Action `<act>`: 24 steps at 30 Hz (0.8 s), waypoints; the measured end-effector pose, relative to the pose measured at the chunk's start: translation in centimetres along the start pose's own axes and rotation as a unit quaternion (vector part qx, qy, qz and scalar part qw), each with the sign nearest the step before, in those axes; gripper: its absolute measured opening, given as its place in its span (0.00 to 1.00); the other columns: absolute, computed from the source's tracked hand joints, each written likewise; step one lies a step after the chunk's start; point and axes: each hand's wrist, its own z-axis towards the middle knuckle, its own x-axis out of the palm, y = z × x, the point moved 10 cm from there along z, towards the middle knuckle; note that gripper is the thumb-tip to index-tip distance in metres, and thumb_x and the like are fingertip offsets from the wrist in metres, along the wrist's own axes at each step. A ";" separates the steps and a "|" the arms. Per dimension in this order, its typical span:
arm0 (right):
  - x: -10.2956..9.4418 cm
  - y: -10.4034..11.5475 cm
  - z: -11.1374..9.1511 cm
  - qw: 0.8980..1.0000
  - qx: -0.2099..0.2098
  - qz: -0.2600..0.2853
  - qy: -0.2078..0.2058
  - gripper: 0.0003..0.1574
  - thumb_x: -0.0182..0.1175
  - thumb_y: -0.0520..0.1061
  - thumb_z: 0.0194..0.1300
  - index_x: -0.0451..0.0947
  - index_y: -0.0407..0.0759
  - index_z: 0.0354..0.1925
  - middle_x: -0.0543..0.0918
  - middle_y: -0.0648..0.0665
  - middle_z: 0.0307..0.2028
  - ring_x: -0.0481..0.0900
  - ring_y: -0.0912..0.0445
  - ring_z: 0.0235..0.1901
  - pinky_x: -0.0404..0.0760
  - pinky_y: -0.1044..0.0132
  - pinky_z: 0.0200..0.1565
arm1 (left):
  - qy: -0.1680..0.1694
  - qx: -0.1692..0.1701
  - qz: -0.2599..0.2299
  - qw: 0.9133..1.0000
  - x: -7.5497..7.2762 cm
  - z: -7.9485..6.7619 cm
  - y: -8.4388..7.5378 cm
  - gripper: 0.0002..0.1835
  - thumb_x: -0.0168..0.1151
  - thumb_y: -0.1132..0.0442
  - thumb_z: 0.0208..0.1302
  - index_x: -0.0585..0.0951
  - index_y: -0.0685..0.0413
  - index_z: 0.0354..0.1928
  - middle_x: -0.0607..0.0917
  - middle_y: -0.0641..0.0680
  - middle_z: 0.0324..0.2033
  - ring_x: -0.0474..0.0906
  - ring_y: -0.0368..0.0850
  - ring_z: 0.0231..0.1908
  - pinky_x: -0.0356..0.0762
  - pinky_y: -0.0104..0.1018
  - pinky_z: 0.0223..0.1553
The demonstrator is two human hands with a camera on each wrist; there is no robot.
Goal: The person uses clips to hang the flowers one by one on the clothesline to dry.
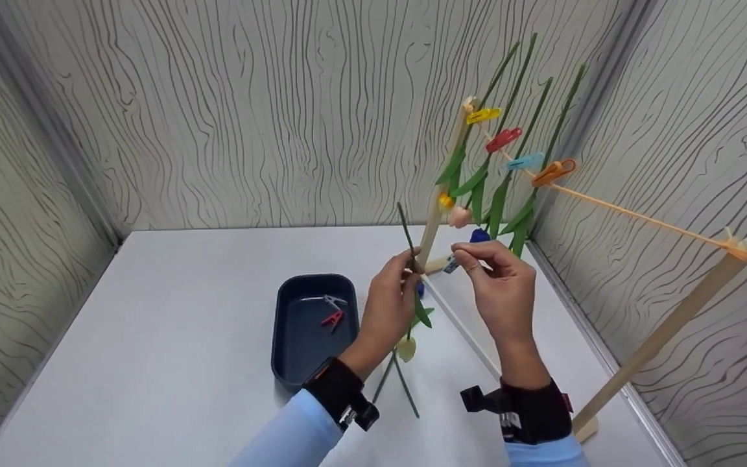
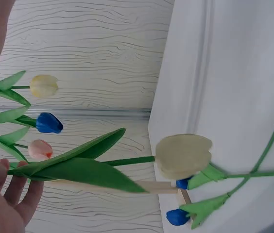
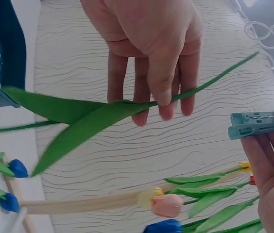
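Note:
My left hand (image 1: 390,298) pinches the green stem of a cream tulip (image 2: 183,155) between thumb and fingers. Its bloom points down and its long leaves (image 3: 93,116) spread below the hand. To the right, my right hand (image 1: 506,292) holds a light teal clothespin (image 3: 251,125) by one end, apart from the stem. Beyond both hands, several tulips hang bloom-down from an orange string (image 1: 633,213). A yellow clothespin (image 1: 484,115), a red one (image 1: 503,139), a light blue one (image 1: 524,161) and an orange one (image 1: 554,172) clip their stems to it.
A dark blue tray (image 1: 276,337) left of my hands contains a red clothespin (image 1: 332,318) and a greyish one (image 1: 334,301). Two blue tulips (image 2: 177,217) lie on the white table, stems crossed. Wooden posts (image 1: 665,331) support the string; patterned walls enclose the table.

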 end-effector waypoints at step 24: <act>-9.3 10.2 4.4 0.971 -0.056 -0.068 -0.221 0.09 0.74 0.38 0.69 0.91 0.33 0.46 0.91 0.65 0.36 0.90 0.66 0.43 0.87 0.77 0.51 | 0.079 0.011 -0.196 0.977 4.9 4.7 -8.3 0.15 0.69 0.68 0.74 0.88 0.58 0.60 0.94 0.58 0.52 0.92 0.40 0.51 0.88 0.26 0.55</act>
